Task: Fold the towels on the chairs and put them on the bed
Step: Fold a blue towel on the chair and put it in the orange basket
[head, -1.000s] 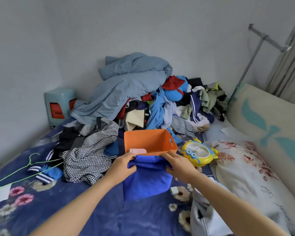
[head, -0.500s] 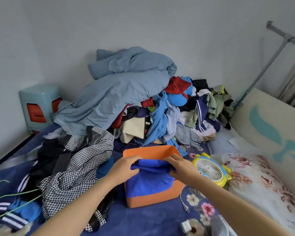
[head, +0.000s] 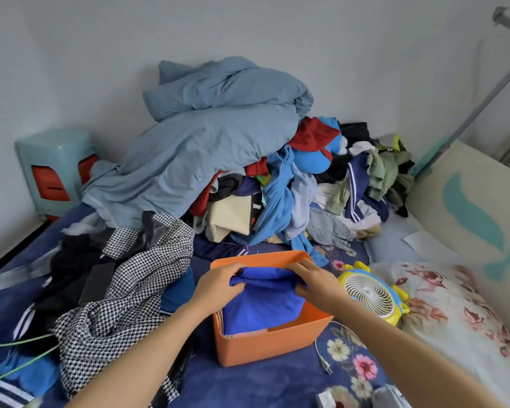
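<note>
A folded blue towel (head: 262, 307) hangs down inside an orange plastic bin (head: 274, 346) that stands on the bed (head: 248, 384), which has a dark blue floral sheet. My left hand (head: 221, 282) pinches the towel's upper left corner and my right hand (head: 315, 279) pinches its upper right corner, both over the bin's far rim. The towel's lower edge rests in the bin on something pink, mostly hidden.
A tall heap of clothes under a grey-blue duvet (head: 206, 142) fills the back of the bed. A houndstooth garment (head: 124, 307) lies to the left, a yellow fan (head: 371, 293) and floral pillow (head: 460, 319) to the right. A teal stool (head: 53, 169) stands at the wall.
The towel has gone from hanging in front of the bin to hanging down inside it. Both hands moved forward over the bin, and the view came closer.
</note>
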